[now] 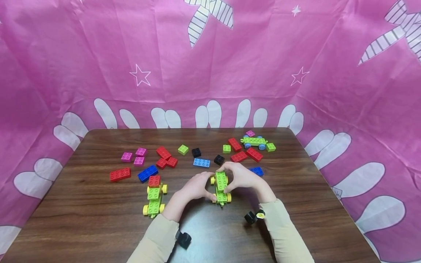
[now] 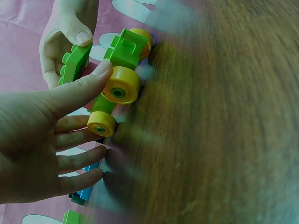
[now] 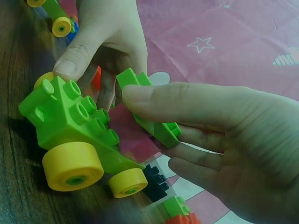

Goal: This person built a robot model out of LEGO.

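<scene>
A lime-green toy car base (image 1: pixel 222 198) with yellow wheels stands on the wooden table, its studs facing up. My left hand (image 1: pixel 196 185) holds it by the wheels, the thumb at one wheel (image 2: pixel 122 85) and fingers around the far side. Between thumb and fingers, my right hand (image 1: pixel 242 176) pinches a lime-green building brick (image 3: pixel 149 109). That brick is tilted just above the base's lower deck, with a gap showing between them in the right wrist view. Left of the hands stands another green car (image 1: pixel 153 207) with yellow wheels, carrying a red brick (image 1: pixel 154 181).
Behind the hands lie a light-blue brick (image 1: pixel 201 162), black bricks (image 1: pixel 219 159) and several red ones (image 1: pixel 238 156). A green base with blue wheels (image 1: pixel 254 141) stands at the back right. Blue (image 1: pixel 148 173), red (image 1: pixel 120 174) and pink bricks (image 1: pixel 139 161) lie at the left.
</scene>
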{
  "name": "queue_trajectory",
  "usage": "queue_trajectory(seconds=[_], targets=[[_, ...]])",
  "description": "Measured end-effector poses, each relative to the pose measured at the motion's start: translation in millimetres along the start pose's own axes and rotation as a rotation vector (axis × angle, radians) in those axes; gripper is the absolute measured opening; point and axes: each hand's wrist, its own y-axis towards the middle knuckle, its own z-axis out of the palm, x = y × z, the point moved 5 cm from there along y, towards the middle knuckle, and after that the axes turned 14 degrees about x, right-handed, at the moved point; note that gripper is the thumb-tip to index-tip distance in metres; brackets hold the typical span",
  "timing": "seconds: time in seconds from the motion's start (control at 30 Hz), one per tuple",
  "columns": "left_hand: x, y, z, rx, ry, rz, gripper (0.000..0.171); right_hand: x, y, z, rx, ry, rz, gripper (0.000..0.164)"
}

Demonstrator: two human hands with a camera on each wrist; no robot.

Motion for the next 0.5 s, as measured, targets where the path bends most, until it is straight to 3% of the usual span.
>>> queue_trajectory(seconds=[0.5], targets=[[0.0,0.4,0.0,0.000,-0.006,0.004,0.088,-2.5,0.1,-1.1,-0.017,0.018,0.003,0.061]])
